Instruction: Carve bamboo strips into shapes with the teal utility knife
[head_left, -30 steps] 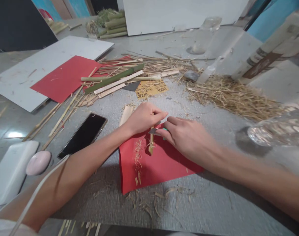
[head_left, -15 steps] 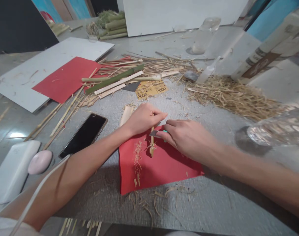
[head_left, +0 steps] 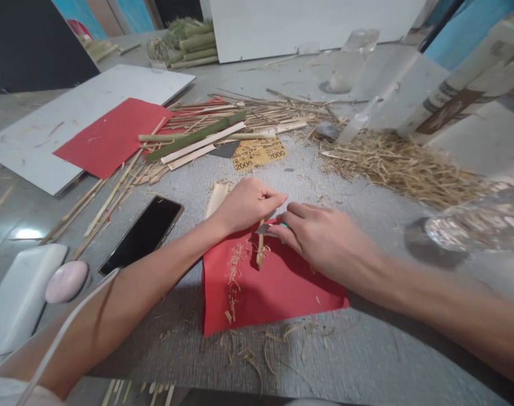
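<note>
both hands meet over the red paper sheet [head_left: 278, 287]: the left hand [head_left: 246, 204] pinches the top of a short bamboo stick [head_left: 260, 252] and stands it on the sheet, while the right hand [head_left: 320, 239] is closed around a small blade [head_left: 265, 228] laid against the stick's side. this looks like mid-whittle, with pale shavings [head_left: 234, 270] lying beside the stick. another stroke would call for a firm left-hand grip. a black phone [head_left: 143, 232] lies to the left; loose bamboo strips [head_left: 206, 138] lie farther off.
</note>
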Tool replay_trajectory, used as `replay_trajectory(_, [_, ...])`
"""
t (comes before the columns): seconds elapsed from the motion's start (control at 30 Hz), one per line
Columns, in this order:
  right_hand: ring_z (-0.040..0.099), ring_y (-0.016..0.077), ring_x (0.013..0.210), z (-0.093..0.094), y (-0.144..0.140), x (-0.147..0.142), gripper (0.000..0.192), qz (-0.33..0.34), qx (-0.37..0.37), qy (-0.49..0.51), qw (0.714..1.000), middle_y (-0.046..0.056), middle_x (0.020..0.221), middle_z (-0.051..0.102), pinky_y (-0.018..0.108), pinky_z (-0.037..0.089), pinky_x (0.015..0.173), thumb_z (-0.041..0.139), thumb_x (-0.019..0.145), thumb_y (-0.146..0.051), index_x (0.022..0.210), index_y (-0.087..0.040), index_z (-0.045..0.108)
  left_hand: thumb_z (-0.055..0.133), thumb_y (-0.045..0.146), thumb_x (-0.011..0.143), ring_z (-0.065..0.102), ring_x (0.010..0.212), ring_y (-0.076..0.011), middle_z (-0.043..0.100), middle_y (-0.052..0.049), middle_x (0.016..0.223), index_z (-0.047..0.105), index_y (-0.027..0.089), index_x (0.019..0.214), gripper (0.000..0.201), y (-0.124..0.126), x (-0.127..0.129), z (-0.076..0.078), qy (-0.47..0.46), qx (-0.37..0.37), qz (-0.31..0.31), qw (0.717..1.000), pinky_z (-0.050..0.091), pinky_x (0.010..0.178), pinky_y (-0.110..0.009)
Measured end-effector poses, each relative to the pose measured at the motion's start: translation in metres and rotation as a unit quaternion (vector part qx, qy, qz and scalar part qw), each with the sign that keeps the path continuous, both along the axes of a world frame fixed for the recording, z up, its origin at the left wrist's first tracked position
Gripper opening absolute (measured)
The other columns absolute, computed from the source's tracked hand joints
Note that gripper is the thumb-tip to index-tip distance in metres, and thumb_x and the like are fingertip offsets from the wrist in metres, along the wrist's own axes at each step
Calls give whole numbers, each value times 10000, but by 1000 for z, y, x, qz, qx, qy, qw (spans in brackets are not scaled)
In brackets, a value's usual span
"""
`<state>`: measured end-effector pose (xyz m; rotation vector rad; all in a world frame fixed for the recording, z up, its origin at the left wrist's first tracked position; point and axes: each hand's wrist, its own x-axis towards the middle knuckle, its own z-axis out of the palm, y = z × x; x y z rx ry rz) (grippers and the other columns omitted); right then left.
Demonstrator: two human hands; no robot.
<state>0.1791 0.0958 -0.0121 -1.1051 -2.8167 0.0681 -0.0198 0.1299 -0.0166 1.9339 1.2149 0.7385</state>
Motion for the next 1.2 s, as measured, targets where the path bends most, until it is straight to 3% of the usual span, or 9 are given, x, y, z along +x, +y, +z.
replay_trajectory(0.1, [684, 248, 770, 0, 1, 1, 498, -5, 14, -4, 1000, 92, 881, 727, 367, 349, 630, 368, 1170, -454, 933, -177, 708, 542, 361, 970, 320, 512, -105, 343, 49, 486, 435, 211, 471, 532, 0, 0, 0, 8, -2, 1, 1000, 204, 559, -323])
replay_trajectory(0.33, [660, 221, 689, 2, 2, 2, 506, 8, -3, -20, 1000, 65, 804, 717, 359, 306, 616, 379, 1170, -446, 877, -186, 700, 534, 374, 962, 267, 512, -98, 242, 60, 513, 296, 223, 497, 544, 0, 0, -1, 16, 3, -2, 1000, 186, 552, -319])
replay_trajectory(0.53, [642, 198, 663, 4, 4, 5, 544, 13, -47, -23, 999, 65, 809, 731, 355, 309, 611, 359, 1171, -475, 894, -173, 716, 539, 403, 987, 336, 485, -101, 329, 51, 469, 360, 215, 489, 562, -1, -1, -2, 12, -2, -8, 1000, 218, 534, -307])
replay_trajectory(0.77, [632, 172, 665, 8, -6, -1, 510, 66, -55, -34, 996, 59, 856, 731, 338, 307, 597, 458, 1148, -496, 879, -169, 742, 544, 439, 1011, 375, 491, -105, 386, 45, 467, 463, 204, 496, 573, -2, -2, 3, -11, -22, -7, 1000, 256, 538, -300])
replay_trajectory(1.03, [629, 197, 699, 4, -2, 2, 571, 3, -28, -26, 999, 74, 842, 707, 343, 264, 589, 349, 1169, -502, 918, -165, 736, 529, 398, 1010, 320, 504, -105, 321, 52, 480, 349, 216, 509, 563, 0, -1, 1, 20, 6, -10, 1000, 203, 548, -322])
replay_trajectory(1.2, [611, 187, 687, 7, 2, 7, 626, 7, -25, -27, 999, 72, 861, 714, 342, 216, 578, 267, 1169, -550, 920, -193, 717, 527, 412, 1003, 292, 505, -103, 289, 55, 497, 319, 219, 513, 567, 1, -1, 0, 14, 6, -9, 1000, 187, 545, -324])
